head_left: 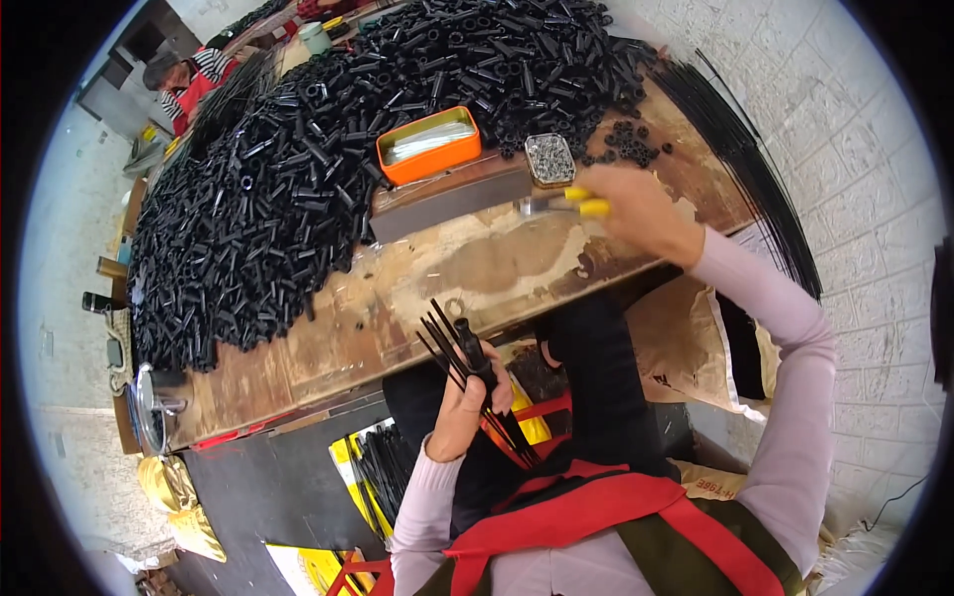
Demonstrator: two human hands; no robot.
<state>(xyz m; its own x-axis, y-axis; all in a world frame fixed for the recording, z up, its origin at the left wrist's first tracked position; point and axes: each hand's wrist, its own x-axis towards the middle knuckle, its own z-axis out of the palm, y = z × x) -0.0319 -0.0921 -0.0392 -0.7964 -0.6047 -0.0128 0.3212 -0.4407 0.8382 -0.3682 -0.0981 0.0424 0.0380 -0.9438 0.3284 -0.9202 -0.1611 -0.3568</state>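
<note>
Over my lap, my left hand (460, 415) is closed around several thin black rods (439, 346) and a black tubular fitting (465, 340). The rods stick out above and below the fist. My right hand (636, 207) is over the right part of the table, gripping yellow-handled pliers (592, 208) whose metal jaws point left. Just beyond the pliers stands a clear tray (553, 182) of small silver pieces. An orange box (434, 162) with thin pale strips inside sits to its left.
A large heap of black tubular fittings (258, 214) covers the table's (348, 333) left and far side. Small black rings (631, 144) and long black rods (750, 164) are at the right. Another person (194, 84) sits at the far left.
</note>
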